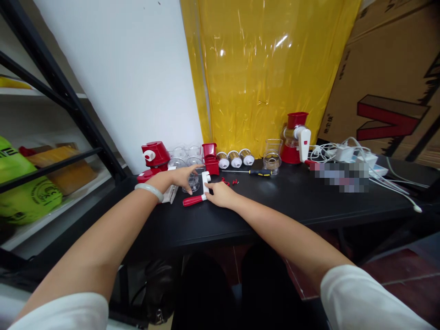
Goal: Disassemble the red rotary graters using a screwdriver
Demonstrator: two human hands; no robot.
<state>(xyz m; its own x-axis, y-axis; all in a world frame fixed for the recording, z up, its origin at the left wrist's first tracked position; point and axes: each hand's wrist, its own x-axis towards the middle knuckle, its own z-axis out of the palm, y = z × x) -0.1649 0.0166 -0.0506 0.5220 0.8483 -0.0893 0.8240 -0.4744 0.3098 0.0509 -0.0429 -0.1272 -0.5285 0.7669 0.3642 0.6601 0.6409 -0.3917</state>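
My left hand [178, 178], with a pale bangle on the wrist, reaches over a clear plastic cup [193, 182]; its fingers are stretched toward a white and red crank handle [199, 192] lying on the black table [275, 201]. My right hand [220, 193] rests on the table with its fingertips pinching the white end of that handle. Small red pieces [229, 182] lie just behind the right hand.
Behind the hands stand a red grinder body [155, 156], clear cups [185, 156], a red hopper [210, 158], three metal drums [235, 158], a screwdriver [256, 172], a clear jar [272, 156] and an assembled red grinder [295, 137]. White cables and chargers [347, 153] lie right. A shelf rack stands left.
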